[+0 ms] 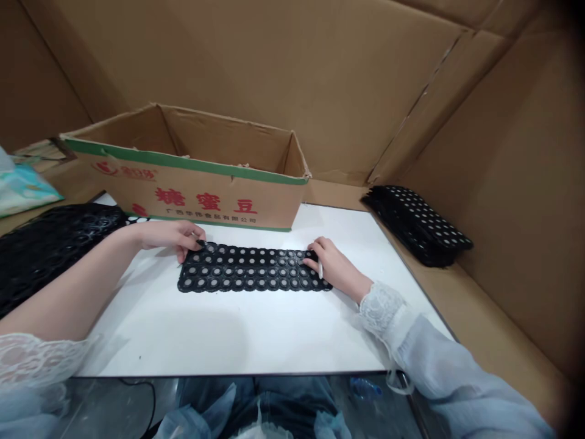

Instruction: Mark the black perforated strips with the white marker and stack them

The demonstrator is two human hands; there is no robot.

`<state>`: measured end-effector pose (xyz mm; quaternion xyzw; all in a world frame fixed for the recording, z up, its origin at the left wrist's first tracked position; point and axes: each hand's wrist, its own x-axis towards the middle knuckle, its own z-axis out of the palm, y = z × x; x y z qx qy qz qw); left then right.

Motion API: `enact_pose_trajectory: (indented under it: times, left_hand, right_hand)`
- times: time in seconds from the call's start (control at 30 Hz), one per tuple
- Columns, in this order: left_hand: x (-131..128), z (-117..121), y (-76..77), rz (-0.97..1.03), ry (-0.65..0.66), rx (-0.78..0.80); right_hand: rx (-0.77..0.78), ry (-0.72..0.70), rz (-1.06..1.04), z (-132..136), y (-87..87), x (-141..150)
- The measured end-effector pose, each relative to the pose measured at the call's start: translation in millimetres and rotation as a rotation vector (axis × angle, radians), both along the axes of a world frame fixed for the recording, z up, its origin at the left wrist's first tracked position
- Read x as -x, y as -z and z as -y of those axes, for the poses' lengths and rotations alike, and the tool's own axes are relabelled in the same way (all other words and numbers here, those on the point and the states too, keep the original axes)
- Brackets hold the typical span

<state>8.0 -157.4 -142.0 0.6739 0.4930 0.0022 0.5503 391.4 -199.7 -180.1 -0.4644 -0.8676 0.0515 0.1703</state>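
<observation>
A black sheet of joined rings [249, 272], with pale round spots in rows, lies flat on the white board [192, 341]. At its far left corner, my left hand [176, 236] pinches the edge between thumb and fingers. My right hand [336, 265] rests on the sheet's right end, fingers bent and touching it. A slim white stick [320, 270] shows between the fingers of that hand; most of it is hidden.
Behind the sheet stands an open cardboard box [196, 183] with red characters. A heap of black ring sheets [50, 244] lies left, partly behind my left forearm. Stacked spotted black sheets [418, 225] lie right. Cardboard walls [274, 61] enclose the back and right. A soft packet [27, 189] sits far left.
</observation>
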Motion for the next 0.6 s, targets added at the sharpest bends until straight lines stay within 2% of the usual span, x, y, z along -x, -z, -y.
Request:
enact_pose_trajectory:
  times: [0.13,0.3,0.4,0.6]
  left_hand:
    - [-6,2,3.9,0.097,0.009,0.019]
    - [-21,7,10.9,0.240,-0.058,0.016]
    - [-26,10,13.2,0.297,-0.089,0.032]
    - [-26,10,14.6,0.334,-0.160,0.082]
  right_hand:
    - [0.060,0.086,-0.033,-5,6.4,-6]
    - [0.143,0.087,-0.074,-9,4.1,-17]
    - [0.130,0.083,-0.087,-6,5.6,-18]
    - [0.078,0.200,-0.073,-3,10.2,-21]
